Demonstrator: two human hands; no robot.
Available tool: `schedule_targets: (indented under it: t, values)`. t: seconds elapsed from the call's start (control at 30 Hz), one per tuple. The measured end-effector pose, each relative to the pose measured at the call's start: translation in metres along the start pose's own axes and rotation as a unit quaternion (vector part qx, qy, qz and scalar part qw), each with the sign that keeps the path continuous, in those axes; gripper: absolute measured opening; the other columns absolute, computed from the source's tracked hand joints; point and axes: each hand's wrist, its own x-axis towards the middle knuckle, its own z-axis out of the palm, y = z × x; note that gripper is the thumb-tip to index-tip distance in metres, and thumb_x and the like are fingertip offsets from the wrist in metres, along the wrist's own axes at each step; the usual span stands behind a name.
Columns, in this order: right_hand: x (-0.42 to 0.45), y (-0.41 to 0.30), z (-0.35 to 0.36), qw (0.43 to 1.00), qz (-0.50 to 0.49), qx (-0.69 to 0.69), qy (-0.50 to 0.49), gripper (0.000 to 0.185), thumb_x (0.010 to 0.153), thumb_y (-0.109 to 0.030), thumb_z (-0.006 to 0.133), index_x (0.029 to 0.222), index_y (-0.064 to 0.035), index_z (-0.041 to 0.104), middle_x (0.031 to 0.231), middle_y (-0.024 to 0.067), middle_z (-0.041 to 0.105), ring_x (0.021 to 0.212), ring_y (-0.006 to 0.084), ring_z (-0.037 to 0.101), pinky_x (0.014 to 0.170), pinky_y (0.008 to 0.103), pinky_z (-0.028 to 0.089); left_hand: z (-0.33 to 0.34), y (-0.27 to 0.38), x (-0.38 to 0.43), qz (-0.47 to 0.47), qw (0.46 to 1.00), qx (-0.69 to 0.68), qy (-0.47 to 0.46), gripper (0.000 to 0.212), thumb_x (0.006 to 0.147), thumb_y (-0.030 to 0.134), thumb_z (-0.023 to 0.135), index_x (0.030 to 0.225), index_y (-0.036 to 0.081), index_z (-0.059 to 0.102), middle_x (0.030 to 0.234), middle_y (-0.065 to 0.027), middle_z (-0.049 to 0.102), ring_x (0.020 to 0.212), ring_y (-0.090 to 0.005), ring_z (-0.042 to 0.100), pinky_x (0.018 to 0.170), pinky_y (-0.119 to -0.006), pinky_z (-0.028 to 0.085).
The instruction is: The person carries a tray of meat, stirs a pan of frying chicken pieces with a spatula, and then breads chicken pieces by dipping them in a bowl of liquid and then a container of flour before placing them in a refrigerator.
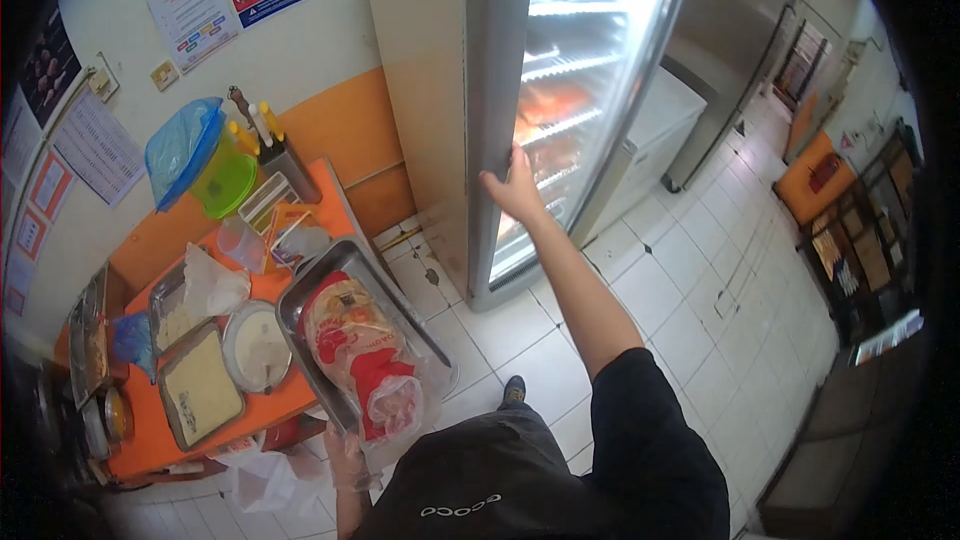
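My right hand [516, 186] is at the edge of the glass door of a lit upright display fridge [559, 97], its thumb spread on the frame; the fingers are partly hidden behind the door edge. Wire shelves with orange and red food show blurred through the glass. Low in front of me, my left hand [346, 457] holds the near end of a deep metal tray [300, 345]. Inside the tray lies a clear and red plastic bag of food [360, 345], its gathered open end hanging over the near rim.
An orange table [281, 409] on the left bears a pan of pale batter or dough [201, 386], a round white-filled bowl [257, 346], a knife block [289, 169] and a green tub [225, 178]. Beyond the fridge stands a white chest freezer [667, 116]. White floor tiles extend to the right.
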Motion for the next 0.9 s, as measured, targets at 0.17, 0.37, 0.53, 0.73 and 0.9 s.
schedule_targets:
  t: [0.17, 0.37, 0.53, 0.73, 0.9]
  values:
    - [0.009, 0.014, -0.021, 0.993, 0.029, 0.099, -0.063, 0.038, 0.077, -0.023, 0.062, 0.104, 0.0017, 0.052, 0.097, 0.0181, 0.057, 0.093, 0.0313, 0.055, 0.083, 0.0392, 0.042, 0.083, 0.031, -0.003, 0.028, 0.997, -0.010, 0.072, 0.059, 0.081, 0.054, 0.061, 0.104, 0.000, 0.054, 0.088, -0.0031, 0.055, 0.083, -0.0127, 0.051, 0.075, -0.029, 0.042]
    - [-0.039, 0.006, -0.078, 0.968, 0.038, 0.244, 0.040, 0.031, 0.093, -0.021, 0.038, 0.099, 0.0043, 0.054, 0.095, 0.0127, 0.058, 0.091, 0.0228, 0.054, 0.081, 0.0345, 0.041, 0.129, 0.067, 0.019, -0.034, 0.998, -0.051, 0.022, 0.029, 0.077, 0.031, 0.063, 0.083, 0.004, 0.054, 0.071, 0.0043, 0.050, 0.062, -0.0063, 0.044, 0.055, -0.024, 0.038]
    - [-0.129, 0.071, -0.158, 0.888, 0.215, 0.306, 0.266, 0.042, 0.097, -0.035, 0.038, 0.107, 0.0028, 0.052, 0.094, 0.0071, 0.055, 0.092, 0.0207, 0.050, 0.086, 0.0361, 0.041, 0.189, 0.115, 0.060, -0.115, 0.985, -0.084, -0.096, 0.017, 0.072, 0.013, 0.058, 0.087, 0.005, 0.056, 0.074, 0.0021, 0.052, 0.060, -0.0066, 0.046, 0.054, -0.023, 0.039]
    - [-0.175, 0.160, -0.303, 0.966, 0.147, 0.038, 0.209, 0.027, 0.089, -0.029, 0.051, 0.092, -0.0017, 0.052, 0.088, 0.0076, 0.052, 0.081, 0.0196, 0.052, 0.073, 0.0300, 0.045, 0.296, 0.156, 0.137, -0.003, 0.959, -0.093, -0.266, 0.029, 0.075, 0.012, 0.061, 0.102, 0.002, 0.057, 0.082, -0.0011, 0.057, 0.070, -0.0067, 0.052, 0.061, -0.024, 0.045]
    - [-0.145, 0.146, -0.337, 0.807, 0.192, 0.420, 0.368, 0.024, 0.088, -0.027, 0.047, 0.074, -0.0095, 0.041, 0.074, 0.0009, 0.044, 0.066, 0.0132, 0.043, 0.066, 0.0250, 0.040, 0.401, 0.216, 0.196, 0.009, 0.934, -0.173, -0.313, 0.022, 0.080, 0.012, 0.055, 0.099, 0.000, 0.056, 0.078, 0.0002, 0.056, 0.072, -0.0072, 0.054, 0.065, -0.024, 0.047]
